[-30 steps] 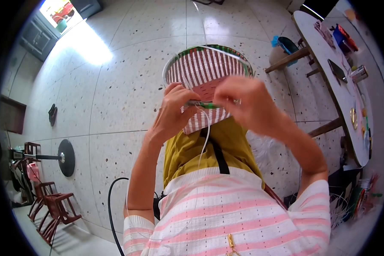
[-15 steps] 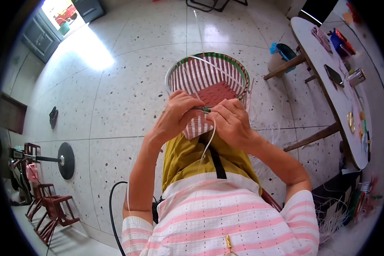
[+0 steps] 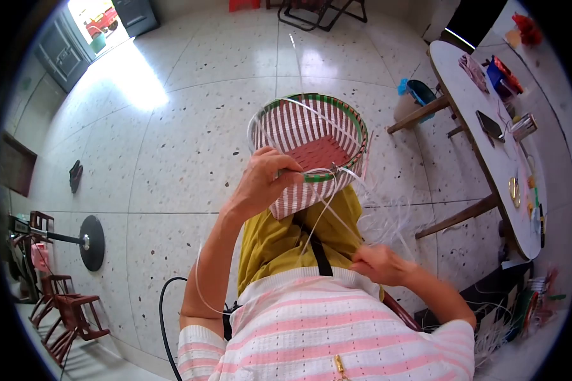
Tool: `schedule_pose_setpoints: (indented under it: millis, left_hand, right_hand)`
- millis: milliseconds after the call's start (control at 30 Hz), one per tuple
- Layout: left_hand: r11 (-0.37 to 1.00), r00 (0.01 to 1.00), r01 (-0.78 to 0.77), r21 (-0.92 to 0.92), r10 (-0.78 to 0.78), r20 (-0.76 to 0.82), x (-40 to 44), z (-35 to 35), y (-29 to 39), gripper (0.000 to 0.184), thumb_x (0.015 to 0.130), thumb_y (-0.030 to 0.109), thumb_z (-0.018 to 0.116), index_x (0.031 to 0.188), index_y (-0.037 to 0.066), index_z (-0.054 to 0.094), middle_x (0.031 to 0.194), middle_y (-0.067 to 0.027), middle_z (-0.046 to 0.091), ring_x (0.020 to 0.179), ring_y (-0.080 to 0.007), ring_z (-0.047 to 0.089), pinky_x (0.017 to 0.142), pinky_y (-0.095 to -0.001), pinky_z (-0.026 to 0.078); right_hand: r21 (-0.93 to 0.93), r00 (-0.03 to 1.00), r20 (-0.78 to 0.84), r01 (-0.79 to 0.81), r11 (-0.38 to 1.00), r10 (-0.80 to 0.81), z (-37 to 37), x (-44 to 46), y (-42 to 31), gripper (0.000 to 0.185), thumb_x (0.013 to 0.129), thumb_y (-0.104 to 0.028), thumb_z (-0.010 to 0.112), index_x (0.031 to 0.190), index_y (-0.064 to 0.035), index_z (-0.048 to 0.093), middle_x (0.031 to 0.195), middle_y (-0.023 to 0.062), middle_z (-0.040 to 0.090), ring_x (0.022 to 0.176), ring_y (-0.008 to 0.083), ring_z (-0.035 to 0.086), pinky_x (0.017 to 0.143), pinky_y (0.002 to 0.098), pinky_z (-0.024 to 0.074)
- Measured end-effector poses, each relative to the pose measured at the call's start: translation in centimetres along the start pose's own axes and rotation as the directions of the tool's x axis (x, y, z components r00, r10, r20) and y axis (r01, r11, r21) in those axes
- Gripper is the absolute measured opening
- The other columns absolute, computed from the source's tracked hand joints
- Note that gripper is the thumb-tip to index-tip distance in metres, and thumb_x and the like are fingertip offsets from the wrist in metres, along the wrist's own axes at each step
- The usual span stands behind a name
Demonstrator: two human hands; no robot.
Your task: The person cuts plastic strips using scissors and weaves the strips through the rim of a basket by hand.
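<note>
White plastic strip (image 3: 343, 222) ran taut, right hand (image 3: 381, 265) pinching it; left hand (image 3: 265, 180) pinched woven-basket rim (image 3: 318, 178); even tension seemed key!

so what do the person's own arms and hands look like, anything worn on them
The left hand and right hand are bare, without gloves, and no watch or bracelet shows on either wrist. The left sleeve and right sleeve are short, white with pink stripes, leaving the forearms uncovered. Rings would be too small to tell.
</note>
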State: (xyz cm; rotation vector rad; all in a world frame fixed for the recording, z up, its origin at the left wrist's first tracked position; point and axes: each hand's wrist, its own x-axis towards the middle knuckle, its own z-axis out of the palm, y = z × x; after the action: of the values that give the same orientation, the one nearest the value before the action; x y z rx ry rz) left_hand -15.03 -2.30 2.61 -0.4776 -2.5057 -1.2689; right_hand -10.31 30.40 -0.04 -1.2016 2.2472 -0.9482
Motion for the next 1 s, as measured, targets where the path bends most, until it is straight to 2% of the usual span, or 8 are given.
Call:
schedule_pose_setpoints:
  millis: [200,267,333,433,533,633,900,1000]
  left_hand:
    - [0.999,1.0,0.031,0.024,-0.031,-0.004,-0.1,0.2,0.6,0.012,0.078,0.014,0.076,0.085,0.007,0.07,0.07,-0.0027,0.063,0.074,-0.0178,0.054,0.08,-0.0347,0.043]
    - [1.0,1.0,0.012,0.027,-0.012,0.0,-0.2,0.3,0.4,0.011,0.08,0.014,0.074,0.085,0.006,0.069,0.071,-0.0035,0.064,0.073,-0.0185,0.056,0.086,-0.0354,0.041]
    - [0.999,1.0,-0.023,0.049,0.023,-0.008,-0.4,0.4,0.4,0.011,0.081,0.013,0.073,0.086,0.006,0.068,0.073,-0.0041,0.065,0.073,-0.0192,0.056,0.089,-0.0355,0.039]
    - [0.993,0.997,-0.066,0.098,0.069,-0.024,-0.7,0.5,0.9,0.01,0.083,0.013,0.071,0.087,0.005,0.066,0.077,-0.0049,0.067,0.073,-0.0202,0.058,0.094,-0.0358,0.036]
    - [0.991,0.998,-0.051,0.12,0.053,-0.015,-0.7,0.7,1.2,0.011,0.084,0.013,0.07,0.088,0.005,0.065,0.08,-0.0051,0.068,0.074,-0.0204,0.059,0.095,-0.0358,0.035]
    - [0.993,1.0,-0.014,0.121,0.015,-0.003,-0.6,0.7,1.3,0.011,0.083,0.013,0.07,0.089,0.005,0.066,0.082,-0.0046,0.069,0.076,-0.02,0.06,0.095,-0.0354,0.035]
    - [0.999,0.998,-0.025,0.039,0.027,-0.051,-1.1,1.3,0.8,0.011,0.08,0.008,0.072,0.089,0.005,0.067,0.091,-0.0028,0.071,0.081,-0.0175,0.061,0.094,-0.0341,0.035]
    - [0.999,0.996,-0.046,0.02,0.047,-0.079,-1.2,1.3,1.0,0.011,0.077,0.007,0.072,0.087,0.007,0.066,0.087,-0.005,0.069,0.083,-0.0215,0.062,0.089,-0.0357,0.037]
  right_hand:
    - [-0.181,0.809,-0.105,-0.587,0.789,0.578,5.1,-19.9,14.0,0.018,0.092,-0.02,0.06,0.088,-0.0024,0.058,0.08,0.0237,0.062,0.079,0.0462,0.06,0.065,0.0487,0.047]
    - [-0.434,0.52,0.114,-0.74,0.513,0.846,6.4,-28.6,17.8,0.029,0.091,-0.031,0.058,0.094,-0.0029,0.065,0.093,0.0263,0.065,0.092,0.0438,0.062,0.079,0.0503,0.0484]
    - [-0.707,0.526,0.514,-0.188,0.682,0.678,7.8,-40.4,24.7,0.036,0.089,-0.034,0.058,0.106,-0.0032,0.068,0.105,0.0271,0.065,0.102,0.0415,0.062,0.089,0.048,0.0487]
    - [-0.73,0.147,0.5,-0.458,0.507,0.853,5.5,-39.8,22.7,0.04,0.087,-0.034,0.06,0.112,-0.0035,0.067,0.112,0.0262,0.064,0.108,0.0397,0.061,0.094,0.0458,0.0481]
    - [-0.479,0.359,0.411,-0.697,0.534,0.838,5.7,-31.2,22.9,0.033,0.085,-0.031,0.066,0.099,-0.0018,0.069,0.091,0.0196,0.07,0.086,0.0363,0.067,0.077,0.0447,0.0515]
    - [0.21,0.848,0.074,-0.528,0.823,0.525,3.8,-15.7,16.0,0.02,0.088,-0.02,0.067,0.087,-0.0005,0.062,0.065,0.0087,0.06,0.059,0.0152,0.058,0.056,0.0325,0.0463]
    - [0.734,0.995,0.087,-0.101,0.672,0.054,-3.7,5.8,-7.6,0.009,0.096,-0.011,0.059,0.096,-0.0014,0.059,0.07,-0.0031,0.05,0.063,0.0059,0.046,0.057,0.0215,0.0397]
    - [0.298,0.939,-0.295,-0.083,0.951,0.174,-2.3,8.7,-6.4,0.013,0.095,-0.012,0.061,0.095,0.001,0.061,0.072,-0.0027,0.054,0.063,0.0061,0.048,0.056,0.0216,0.0395]
